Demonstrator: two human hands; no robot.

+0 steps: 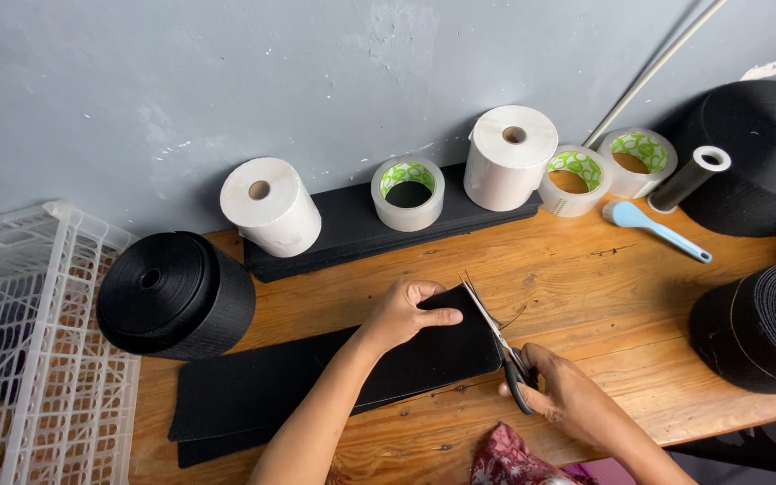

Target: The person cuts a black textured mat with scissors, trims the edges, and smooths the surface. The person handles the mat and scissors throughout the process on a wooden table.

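On the wooden counter (586, 269), a wide strip of black, felt-like fabric (316, 377) lies flat near the front edge, running from the left toward the middle. The left hand (403, 310) presses down on the strip's right end, fingers curled over its far corner, while the right hand (560, 388) is closed around the black handles of a pair of steel scissors (496, 334), whose blades stand open at that end of the strip. The pinning fingers sit just beside the blades, so a nick looks possible if the hand creeps toward the cutting line; and because only one corner is held, the limp cloth could skew and leave a crooked edge. The fabric looks matte, dense and slightly fuzzy, the wood smooth with visible grain. Along the back edge, against the grey wall, stand two white paper rolls (271, 205) and three rolls of clear tape with green-printed cores (408, 192), glossy and cylindrical, on a dark flat slab. Heavy rolls of black ribbed webbing (175, 294) sit at the left and right ends, a light blue plastic scraper (657, 229) lies near the back right, and a white plastic lattice crate (38, 350) stands off the left end.
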